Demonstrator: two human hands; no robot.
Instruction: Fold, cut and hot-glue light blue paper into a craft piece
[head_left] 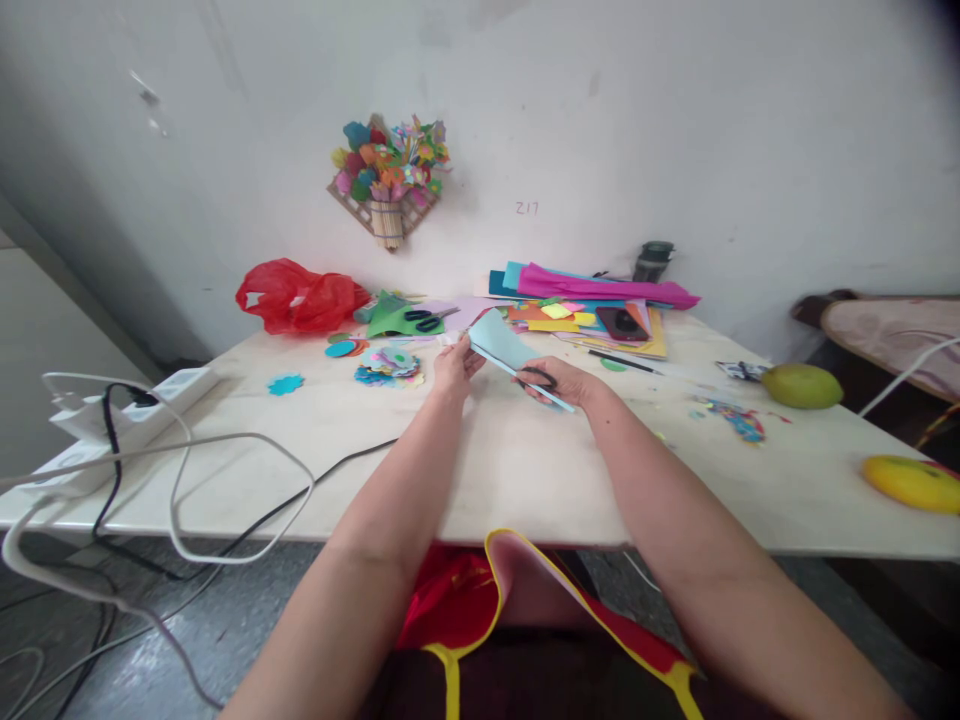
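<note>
Held up over the middle of the table is a light blue paper sheet point(501, 338), with a narrow strip along its near edge. My left hand point(454, 366) pinches its left end between thumb and fingers. A pair of scissors point(541, 378) with dark handles is gripped in my right hand point(564, 382), at the sheet's right end. The scissor blades are mostly hidden by the paper and hand. Left of my left hand lies a pile of colourful paper cutouts point(390, 367). Behind it, a second pair of scissors point(426, 319) rests on green paper point(386, 318).
A red plastic bag point(300, 298) stands back left, and white power strips point(124, 420) with cables line the left edge. Coloured sheets point(600, 285), a phone point(622, 323) and a dark jar point(653, 262) sit at the back. A green mango point(802, 385) and yellow fruit point(915, 483) lie right.
</note>
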